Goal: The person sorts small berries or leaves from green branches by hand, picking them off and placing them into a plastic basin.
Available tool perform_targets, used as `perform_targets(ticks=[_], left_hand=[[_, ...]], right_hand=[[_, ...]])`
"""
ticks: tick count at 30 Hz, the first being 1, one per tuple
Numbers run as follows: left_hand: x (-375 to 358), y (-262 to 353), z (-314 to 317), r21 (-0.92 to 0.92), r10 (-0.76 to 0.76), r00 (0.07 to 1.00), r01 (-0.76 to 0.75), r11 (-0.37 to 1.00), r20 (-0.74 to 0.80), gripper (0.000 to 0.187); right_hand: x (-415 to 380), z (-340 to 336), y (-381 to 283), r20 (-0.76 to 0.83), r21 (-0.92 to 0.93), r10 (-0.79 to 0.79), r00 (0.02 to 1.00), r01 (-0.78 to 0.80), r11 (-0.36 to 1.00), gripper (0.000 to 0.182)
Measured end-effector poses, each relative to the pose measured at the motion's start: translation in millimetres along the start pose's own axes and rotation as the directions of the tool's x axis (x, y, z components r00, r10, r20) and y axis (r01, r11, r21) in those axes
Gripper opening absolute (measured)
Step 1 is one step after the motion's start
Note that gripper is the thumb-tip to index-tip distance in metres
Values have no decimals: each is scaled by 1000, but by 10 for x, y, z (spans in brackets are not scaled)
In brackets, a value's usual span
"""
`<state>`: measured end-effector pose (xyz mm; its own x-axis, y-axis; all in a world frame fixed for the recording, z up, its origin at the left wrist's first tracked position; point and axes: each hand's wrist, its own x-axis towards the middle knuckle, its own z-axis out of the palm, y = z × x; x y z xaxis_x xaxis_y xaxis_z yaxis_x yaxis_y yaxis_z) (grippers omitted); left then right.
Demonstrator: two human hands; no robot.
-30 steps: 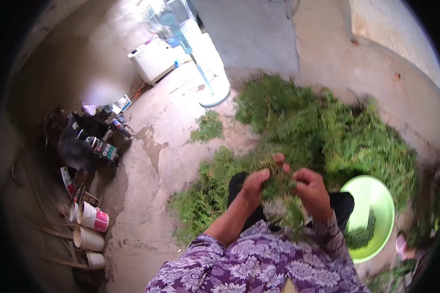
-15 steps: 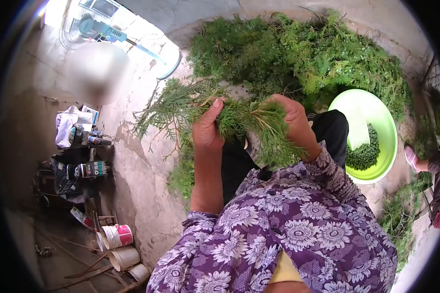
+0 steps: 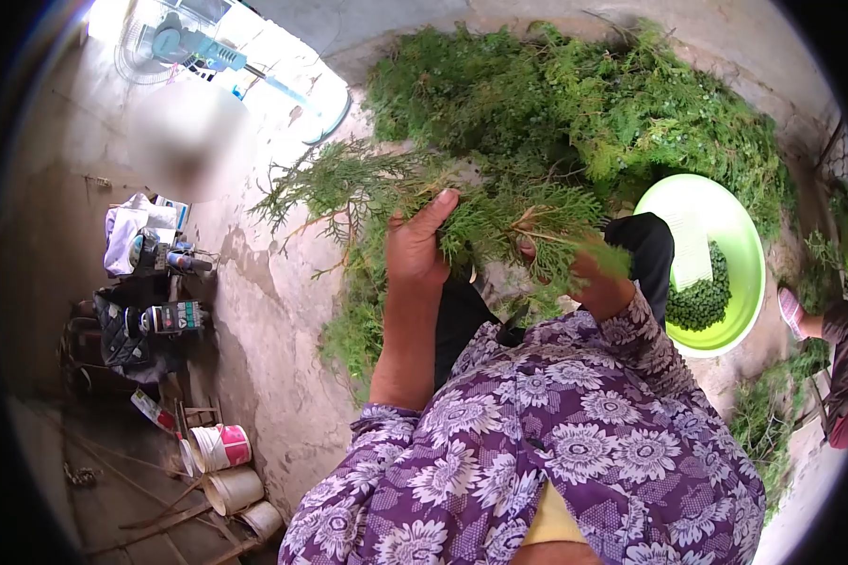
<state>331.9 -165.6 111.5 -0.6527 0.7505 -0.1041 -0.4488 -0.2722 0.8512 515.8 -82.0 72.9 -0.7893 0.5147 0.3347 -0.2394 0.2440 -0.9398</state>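
Observation:
A feathery green branch (image 3: 349, 179) stretches across in front of my body. My left hand (image 3: 419, 240) grips it near its middle, thumb pressed on top. On the other side my right hand (image 3: 598, 278) is partly covered by the leafy sprays, and its fingers are mostly hidden. To the right stands a bright green basin (image 3: 752, 254) with many small round green pieces (image 3: 702, 301) and a pale ribbed panel inside. A large heap of cut green branches (image 3: 537, 104) lies beyond my hands along the wall.
A standing fan (image 3: 198, 47) is at the upper left, near a blurred pale round shape (image 3: 188, 137). Bags and boxes (image 3: 146, 320) lie left, with white buckets (image 3: 221, 447) and wooden poles below. Another person's foot (image 3: 791, 311) shows at the right edge.
My right hand has moved down and closer to my body, behind the leaves. My left hand has shifted slightly right with the branch.

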Motion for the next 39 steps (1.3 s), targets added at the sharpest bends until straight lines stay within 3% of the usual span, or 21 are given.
perform_targets(ticks=[2, 3, 5, 6, 8, 9, 11, 12, 13, 14, 15, 16, 18, 19, 21, 24, 25, 29, 31, 34, 39], left_hand=[[-38, 19, 57, 19, -25, 999, 26, 999, -23, 13], [-50, 20, 67, 19, -28, 999, 28, 999, -27, 13], [-60, 27, 86, -47, -54, 997, 57, 997, 51, 21], [-73, 33, 96, -48, -54, 997, 56, 997, 49, 21], [-99, 42, 124, -29, -105, 994, 107, 994, 35, 19], [-108, 32, 148, -32, -97, 994, 98, 995, 40, 19], [-121, 17, 201, -50, -97, 995, 96, 994, -5, 18], [-111, 31, 215, -48, -90, 996, 90, 995, 2, 18], [-108, 34, 221, -24, -100, 995, 100, 995, 16, 17], [-110, 32, 222, 0, -113, 993, 113, 994, 28, 17], [-107, 27, 222, 0, -114, 993, 114, 994, 26, 17], [-99, 24, 222, -20, -106, 993, 107, 994, 50, 17], [-101, 27, 225, -39, -96, 992, 99, 994, 77, 17], [-114, 31, 228, -24, -119, 992, 120, 993, 36, 17], [-133, 36, 236, -9, -137, 991, 137, 991, 3, 18], [-130, -23, 197, 7, -150, 986, 151, 989, -69, 18], [-105, -54, 167, -2, -127, 991, 127, 992, -37, 19], [190, -37, -84, -136, -20, 990, 0, 991, -143, 16], [333, 176, -464, -203, -63, 990, 37, 979, -127, 12], [371, 205, -647, -315, -112, 983, 61, 947, -146, 9], [269, 167, -483, -495, -181, 975, 95, 864, -130, 9]], right_hand=[[-9, 53, 38, -25, 389, 107, 994, -89, 917, 39], [-4, 34, 43, -23, 391, 110, 994, -93, 916, 39], [35, -34, 48, 93, -137, -49, 994, 62, 989, 36], [25, -8, 92, 95, -137, -48, 994, 61, 989, 36], [-4, 65, 209, -63, 250, 47, 997, -30, 968, 34], [-10, 79, 119, -62, 245, 38, 997, -21, 969, 34], [-3, 95, -175, 16, 774, 308, 951, -207, 599, 28], [29, 63, -241, 13, 773, 300, 954, -199, 602, 28], [49, 34, -291, -33, 493, 148, 988, -113, 863, 27], [64, 7, -346, -19, 145, -9, 1000, 12, 989, 26], [107, -15, -422, -58, -194, -285, 957, 270, 943, 23], [78, 10, -402, -58, -193, -285, 957, 270, 943, 23], [2, 92, -310, -168, 283, 215, 962, -162, 945, 31], [5, 76, -264, -169, 283, 212, 962, -159, 946, 31], [24, 1, -158, 276, 653, 394, 876, -472, 592, 29], [-48, 104, 60, 64, 538, 372, 926, -346, 769, 20], [-21, 129, -300, 118, 800, 408, 905, -330, 501, 14], [-34, -28, -508, 289, 739, 424, 858, -481, 471, 11], [-80, -85, -555, 394, 767, 362, 845, -519, 377, 10], [-18, -146, -353, 195, 794, 400, 896, -383, 472, 10], [92, -70, -256, 128, 798, 493, 861, -384, 464, 9]])
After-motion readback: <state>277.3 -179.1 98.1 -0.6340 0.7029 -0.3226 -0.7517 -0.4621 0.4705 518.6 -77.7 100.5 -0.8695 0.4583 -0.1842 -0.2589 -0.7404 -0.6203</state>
